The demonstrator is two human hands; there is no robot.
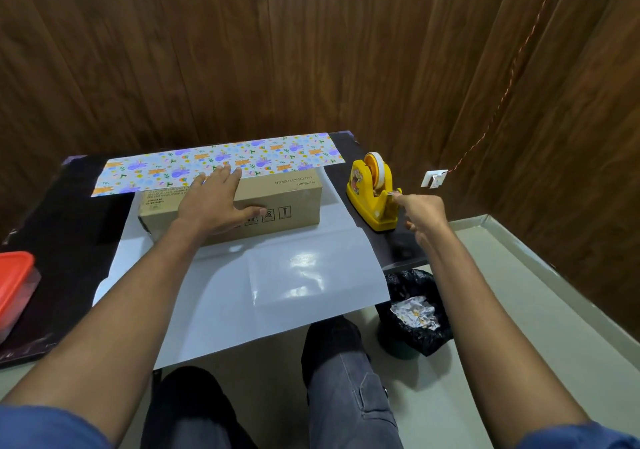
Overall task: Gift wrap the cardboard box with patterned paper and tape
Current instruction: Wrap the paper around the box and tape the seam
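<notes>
cardboard box (277, 206) on white paper back, long axis left-right on desk (69, 213) | left hand (214, 202) flat, fingers spread, pressing patterned paper (221, 162) edge onto box top | right hand (424, 214) nearer tape dispenser (374, 192) to box's right, fingers pinching the tape end at cutter

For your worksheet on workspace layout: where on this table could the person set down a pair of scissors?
Free: the white paper in front of the cardboard box, and the dark table between the red-lidded container and the paper. Crowded: the right edge, around the tape dispenser and right hand.
</notes>
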